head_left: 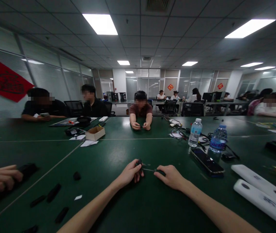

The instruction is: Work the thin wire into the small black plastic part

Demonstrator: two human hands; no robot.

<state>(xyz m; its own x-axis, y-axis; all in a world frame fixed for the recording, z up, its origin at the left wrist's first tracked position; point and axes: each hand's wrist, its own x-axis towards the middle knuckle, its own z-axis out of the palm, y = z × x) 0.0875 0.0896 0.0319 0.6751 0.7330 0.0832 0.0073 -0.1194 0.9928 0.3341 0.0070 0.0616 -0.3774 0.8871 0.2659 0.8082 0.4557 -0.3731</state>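
The L hand (132, 171) pinches a small black piece (140, 161), up off the table (113, 207), at 12 o'clock from the body. The R hand (168, 175), at 3 o'clock from it, is closed on the handle of a thin screwdriver (150, 170) pointing to 9. Can't tell if the tip touches. The piece is prob. light, stiff plastic, maybe a bit slippery; thin edges might crack. Best hold: pinch its sides w/ thumb & finger, clear of the tip. Screwdriver: prob. light too, stiff rod; hold the fat handle. More black bits (53, 193) lie at approx. 8 o'clock.
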